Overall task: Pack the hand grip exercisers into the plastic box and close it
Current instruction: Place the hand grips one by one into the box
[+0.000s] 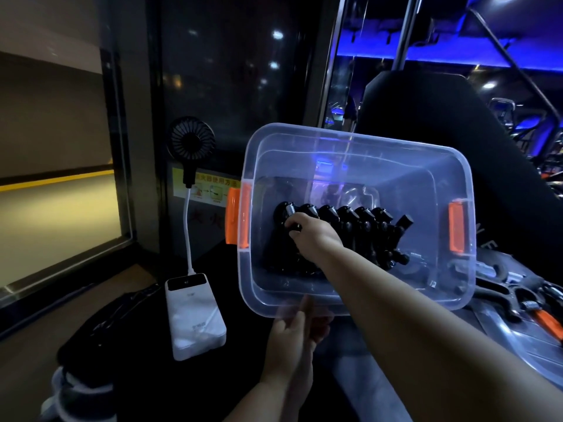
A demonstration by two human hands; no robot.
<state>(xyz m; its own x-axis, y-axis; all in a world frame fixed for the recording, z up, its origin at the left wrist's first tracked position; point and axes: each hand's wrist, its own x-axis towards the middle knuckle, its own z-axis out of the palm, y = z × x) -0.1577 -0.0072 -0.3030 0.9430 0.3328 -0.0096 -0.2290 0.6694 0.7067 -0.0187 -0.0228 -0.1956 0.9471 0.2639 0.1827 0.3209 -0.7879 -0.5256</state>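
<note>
A clear plastic box (359, 141) with orange latches (237, 219) on both short sides is tilted toward me, lid off. Inside lies a row of several black hand grip exercisers (359, 229) with steel springs. My right hand (313, 236) reaches into the box and its fingers curl round the leftmost exerciser (289, 214). My left hand (292, 333) holds the box's near rim from below, thumb up against the wall, fingers partly seen through the plastic.
More exercisers with orange and black handles (542, 318) lie on a clear sheet at the right. A white power bank (195, 315) with a small black fan (191, 141) stands at the left. A dark padded seat (441, 117) rises behind the box.
</note>
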